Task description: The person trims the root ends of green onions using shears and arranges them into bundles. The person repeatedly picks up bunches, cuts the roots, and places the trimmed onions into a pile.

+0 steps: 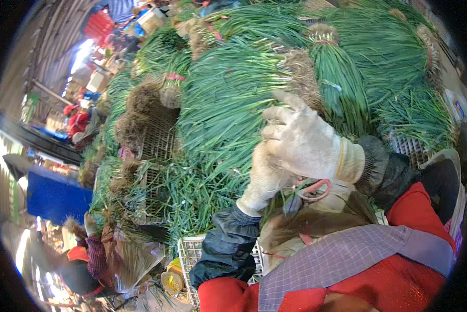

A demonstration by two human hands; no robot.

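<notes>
My right hand, in a soiled whitish work glove, shows its back, with fingers partly bent and apart. It overlaps my left hand, which wears a similar glove and has its fingers mostly hidden behind the right. Whether either palm holds anything is out of sight. Just beyond the hands lies a thick heap of green onions, its leaves to the left and its brown, hairy roots to the right. Below my right wrist, scissors with reddish handles rest on cloth or sheeting over my lap.
A tied green onion bundle lies right of the heap. Root clumps and plastic crates stand to the left. Loose leaves cover the near left. A white crate sits beside my left arm. Another person works at lower left.
</notes>
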